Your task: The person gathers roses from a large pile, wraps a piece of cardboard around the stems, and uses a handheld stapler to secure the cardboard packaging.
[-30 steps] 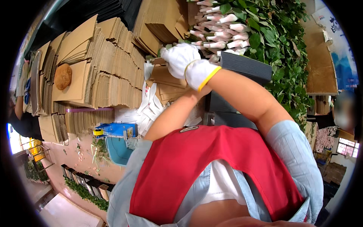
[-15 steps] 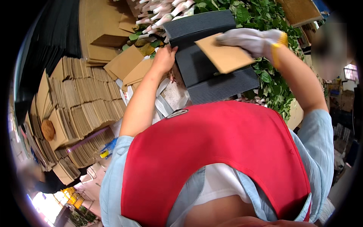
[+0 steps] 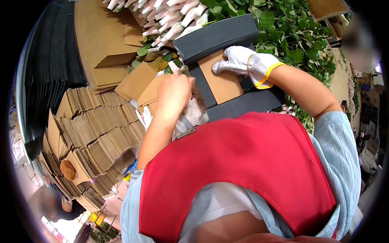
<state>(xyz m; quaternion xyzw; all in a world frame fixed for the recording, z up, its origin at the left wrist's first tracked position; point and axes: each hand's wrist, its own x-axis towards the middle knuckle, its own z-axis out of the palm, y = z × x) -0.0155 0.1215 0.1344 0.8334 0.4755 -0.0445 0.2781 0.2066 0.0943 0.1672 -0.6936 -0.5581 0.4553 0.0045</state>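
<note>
A black corrugated sheet (image 3: 219, 36) lies in front of me with its far and near flaps folded up. Inside it rests a flat tan cardboard piece (image 3: 222, 87). My right hand (image 3: 243, 65), in a white glove with a yellow cuff, is closed at the cardboard's right side, its thumb on top and the other fingers partly hidden. Just left of the black sheet, my bare left hand (image 3: 175, 90) is closed. A white net-sleeved tip (image 3: 174, 67) shows beside its fingers; whether the hand holds it is hidden.
Net-sleeved flower heads (image 3: 176, 18) and green leaves (image 3: 279, 28) crowd the far side. On the left stand stacked folded cardboard (image 3: 95, 117), black sheets (image 3: 52, 52) and larger tan cardboard (image 3: 101, 36). Loose cardboard pieces (image 3: 135, 81) lie near my left hand. Another person (image 3: 52, 204) is at lower left.
My right hand has brought the cardboard piece down and left, onto the black sheet. The left hand has let go of the sheet's left edge and moved slightly toward me.
</note>
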